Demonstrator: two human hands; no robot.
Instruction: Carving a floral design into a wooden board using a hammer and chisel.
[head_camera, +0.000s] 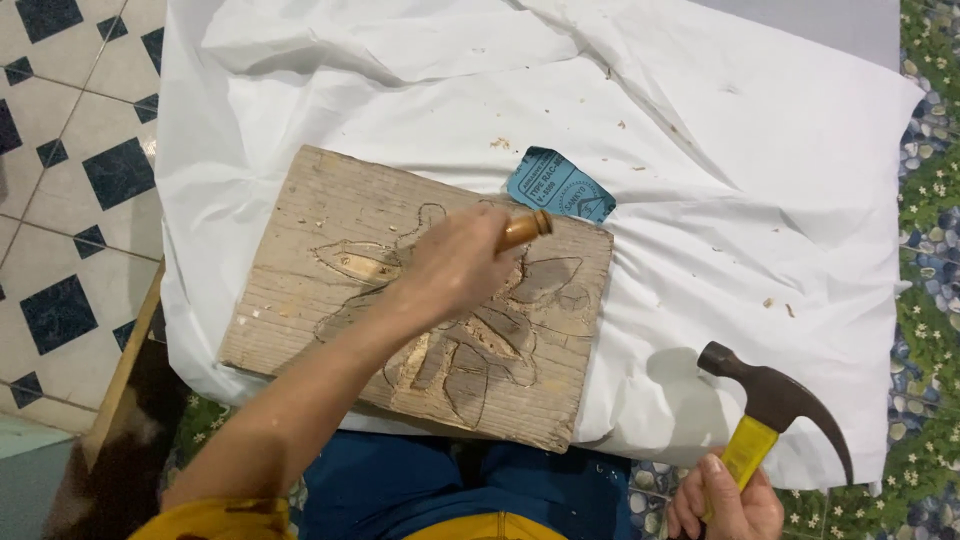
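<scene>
A weathered wooden board with a carved flower outline lies on a white sheet. My left hand rests over the middle of the carving and grips a chisel by its wooden handle; the blade is hidden under the hand. My right hand, at the bottom right edge, holds a claw hammer by its yellow handle, its dark head raised over the sheet to the right of the board.
A blue piece of sandpaper sticks out from behind the board's far edge. Wood chips dot the sheet. Tiled floor lies to the left, a patterned pebble-and-flower cloth to the right.
</scene>
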